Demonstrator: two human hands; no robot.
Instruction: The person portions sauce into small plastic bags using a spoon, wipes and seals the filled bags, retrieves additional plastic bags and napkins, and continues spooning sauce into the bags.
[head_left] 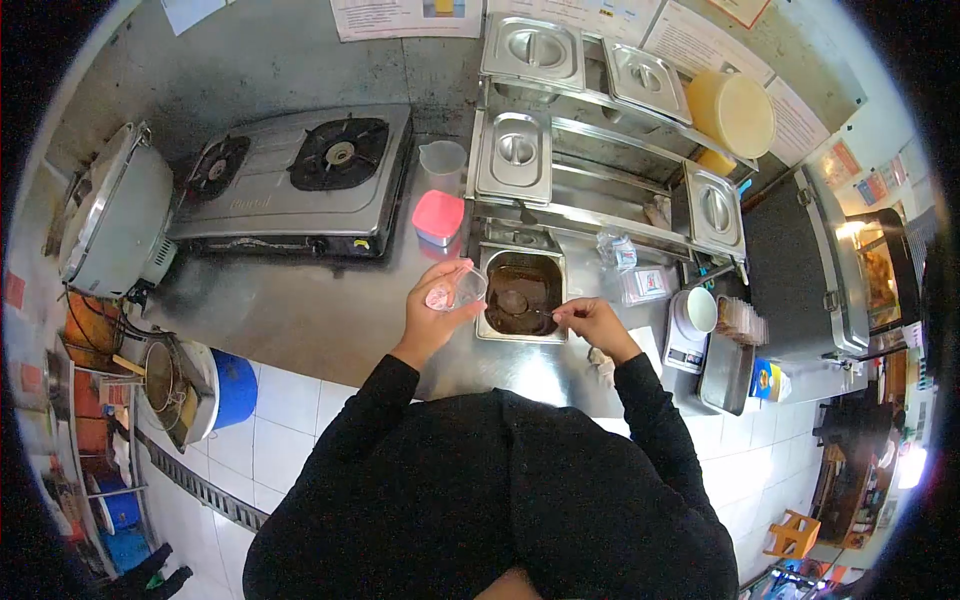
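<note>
The left hand (432, 312) holds a small clear cup (468, 290), with its fingers curled around the side. A bit of pink shows by the palm, but I cannot tell if it is on the cup. The right hand (597, 328) pinches the thin handle of a spoon (514, 302), with its fingers close together. The round end of the spoon is in dark brown sauce (520, 275), inside a metal pan (522, 338). The cup is just beside the pan, on its left.

The pan is at the shiny metal surface (300, 310), in front of a rack (600, 148) that holds metal tubs with lids. Past the cup is a box with a pink lid (438, 212), and behind that a clear jug (442, 162). A stove (250, 205) with two burners is on the left. On the right, a white bowl (694, 310) sits on a small scale (685, 354), near a long metal tray (724, 376).
</note>
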